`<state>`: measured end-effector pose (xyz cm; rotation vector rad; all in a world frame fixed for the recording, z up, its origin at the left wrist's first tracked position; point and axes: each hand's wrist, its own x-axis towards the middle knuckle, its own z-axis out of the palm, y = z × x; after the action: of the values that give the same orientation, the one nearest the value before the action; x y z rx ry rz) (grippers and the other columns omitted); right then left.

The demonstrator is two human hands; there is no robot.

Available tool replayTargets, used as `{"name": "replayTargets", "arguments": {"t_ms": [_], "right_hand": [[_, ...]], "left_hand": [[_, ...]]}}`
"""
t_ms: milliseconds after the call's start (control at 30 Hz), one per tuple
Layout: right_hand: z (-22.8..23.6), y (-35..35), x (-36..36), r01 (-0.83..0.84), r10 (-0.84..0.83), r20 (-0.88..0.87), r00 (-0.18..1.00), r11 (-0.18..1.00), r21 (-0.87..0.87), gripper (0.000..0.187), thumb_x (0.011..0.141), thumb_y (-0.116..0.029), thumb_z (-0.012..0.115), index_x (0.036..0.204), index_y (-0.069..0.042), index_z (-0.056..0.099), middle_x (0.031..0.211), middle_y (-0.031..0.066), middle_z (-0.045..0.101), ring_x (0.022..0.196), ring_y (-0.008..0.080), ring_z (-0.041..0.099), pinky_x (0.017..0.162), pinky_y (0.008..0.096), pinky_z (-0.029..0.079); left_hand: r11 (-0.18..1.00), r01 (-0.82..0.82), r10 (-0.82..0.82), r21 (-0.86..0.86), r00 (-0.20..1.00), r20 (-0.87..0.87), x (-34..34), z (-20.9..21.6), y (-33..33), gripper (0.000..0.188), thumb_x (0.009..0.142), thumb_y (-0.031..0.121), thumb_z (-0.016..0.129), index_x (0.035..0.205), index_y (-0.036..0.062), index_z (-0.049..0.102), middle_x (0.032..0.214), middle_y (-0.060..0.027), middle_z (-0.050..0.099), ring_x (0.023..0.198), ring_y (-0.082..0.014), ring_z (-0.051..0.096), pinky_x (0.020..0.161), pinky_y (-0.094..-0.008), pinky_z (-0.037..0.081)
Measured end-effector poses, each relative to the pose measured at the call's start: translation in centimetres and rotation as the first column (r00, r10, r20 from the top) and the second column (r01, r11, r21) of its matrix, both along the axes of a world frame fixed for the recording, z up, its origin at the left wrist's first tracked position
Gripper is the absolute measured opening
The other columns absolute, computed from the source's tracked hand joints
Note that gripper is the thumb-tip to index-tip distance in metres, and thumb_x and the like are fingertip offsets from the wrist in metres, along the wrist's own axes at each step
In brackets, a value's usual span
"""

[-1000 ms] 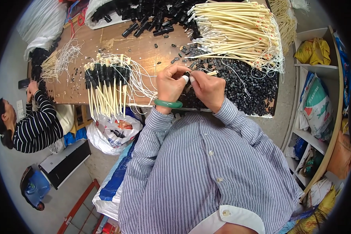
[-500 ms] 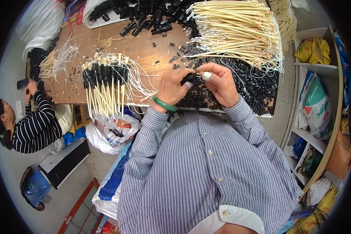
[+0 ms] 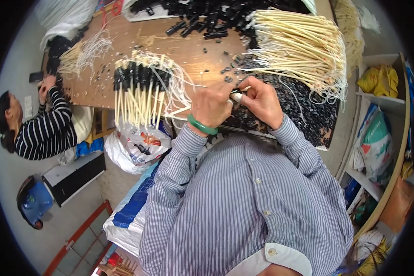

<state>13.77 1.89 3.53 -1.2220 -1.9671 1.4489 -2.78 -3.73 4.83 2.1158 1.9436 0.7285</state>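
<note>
While working near the front edge of the tabletop (image 3: pixel 188 50), held a small black piece (image 3: pixel 235 90) between the fingertips of both hands. Had left hand (image 3: pixel 211 106) curled nearly closed, back outward, hiding most of the grip; had right hand (image 3: pixel 262 102) pinched on the same piece, remaining fingers loosely bent. Could not tell exact shape of the piece, nor whether joined to anything. Noted a pale stick (image 3: pixel 177 112) beside left wrist; could not tell whether gripped too.

Judged as done: black-sleeved stick bundle (image 3: pixel 132 79), lying left of the hands, ends over the front edge. Judged as left: large stack of pale sticks (image 3: pixel 299 50) at upper right, with no black sleeves seen, plus heap of black tubes (image 3: pixel 207 20) at the far side and loose small black bits (image 3: pixel 315 115) spread beside right hand. Guessed at mid-batch, with piece in hand unfinished and bare sticks seemingly outnumbering sleeved ones.
</note>
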Motion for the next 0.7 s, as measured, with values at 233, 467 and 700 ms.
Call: {"name": "replayTargets", "arguments": {"t_ms": [233, 467, 700], "right_hand": [[4.5, -1.7, -6.3, 0.233, -0.096, -0.275, 0.957, 0.818, 0.526, 0.037, 0.076, 0.0, 0.067, 0.112, -0.007, 0.066, 0.097, 0.0048, 0.068, 0.061, 0.0075, 0.052, 0.047, 0.0196, 0.038], [3.7, -5.1, -8.0, -0.153, 0.203, -0.014, 0.979, 0.781, 0.606, 0.032, 0.077, -0.004, 0.067, 0.109, -0.005, 0.065, 0.104, 0.0065, 0.067, 0.063, 0.0141, 0.054, 0.054, 0.0229, 0.044], [2.0, 0.9, -1.3, -0.033, 0.044, -0.015, 0.999, 0.902, 0.431, 0.024, 0.076, -0.004, 0.065, 0.1, -0.004, 0.067, 0.087, 0.0049, 0.066, 0.058, 0.0161, 0.054, 0.054, 0.0283, 0.043]], "left_hand": [[0.862, -0.279, 0.329, 0.424, 0.943, -0.048, -12.0, 3.9, -3.1, 0.017, 0.066, 0.011, 0.06, 0.083, 0.0144, 0.062, 0.092, 0.0014, 0.065, 0.091, -0.017, 0.056, 0.085, -0.0337, 0.038], [0.607, -0.737, 0.787, 0.297, 0.61, -0.093, -26.9, 1.0, -3.7, 0.037, 0.073, 0.014, 0.056, 0.109, 0.0166, 0.062, 0.126, -0.0037, 0.059, 0.12, -0.0239, 0.049, 0.107, -0.0505, 0.027], [0.842, -0.402, 0.438, 0.359, 0.899, -0.02, -15.2, 1.4, 4.0, 0.045, 0.077, 0.015, 0.056, 0.121, 0.0138, 0.061, 0.123, -0.0057, 0.061, 0.115, -0.0254, 0.053, 0.096, -0.0347, 0.041]]}}
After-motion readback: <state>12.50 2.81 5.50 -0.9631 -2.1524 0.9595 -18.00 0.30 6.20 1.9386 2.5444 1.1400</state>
